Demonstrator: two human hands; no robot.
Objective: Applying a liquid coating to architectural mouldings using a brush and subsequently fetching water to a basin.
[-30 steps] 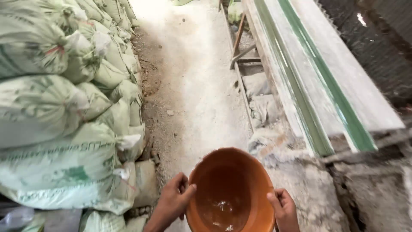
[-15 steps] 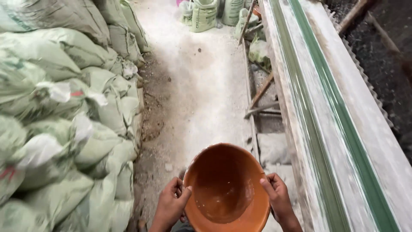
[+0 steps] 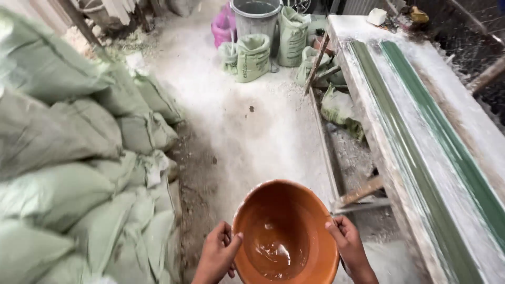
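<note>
I hold an orange-brown plastic bowl (image 3: 294,210) in front of me at the bottom of the view, with a little water pooled in its bottom. My left hand (image 3: 218,252) grips the bowl's left rim, thumb over the edge. My right hand (image 3: 347,244) grips the right rim the same way. The bowl is carried above a dusty white floor (image 3: 252,131).
Stacked pale green sacks (image 3: 68,173) fill the left side. A long workbench with green moulds (image 3: 431,137) runs along the right. Ahead stand a grey bucket (image 3: 256,16), a pink container (image 3: 223,26) and several filled green bags (image 3: 252,58).
The view has moved forward along the aisle; the bucket and bags at the far end have come into sight. Both hands keep their grip on the bowl.
</note>
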